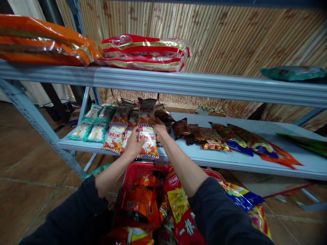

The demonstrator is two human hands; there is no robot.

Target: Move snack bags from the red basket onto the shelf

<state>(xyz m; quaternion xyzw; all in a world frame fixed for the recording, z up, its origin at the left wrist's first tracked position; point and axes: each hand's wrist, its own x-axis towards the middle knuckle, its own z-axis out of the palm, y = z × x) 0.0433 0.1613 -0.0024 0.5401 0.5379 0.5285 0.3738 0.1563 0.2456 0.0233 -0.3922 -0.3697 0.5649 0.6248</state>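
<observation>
On the lower shelf, a white and orange snack bag [148, 142] with Chinese lettering and a shrimp picture lies at the front edge, between my two hands. My left hand [133, 145] grips its left side, thumb pointing up along the edge. At its upper right corner, my right hand [160, 130] has its fingers closed, partly hidden behind the wrist. A matching snack bag [114, 137] lies to the left, and another is half covered by my left hand. Behind stand more of the same bags [146, 111] in shadow.
Teal snack bags [94, 131] fill the shelf's left end; brown packets [182, 128] and larger bags lie right. Below me is a red basket [131, 170] of orange packets, beside a red fries bag [176, 197]. The upper shelf edge [153, 81] crosses above my hands.
</observation>
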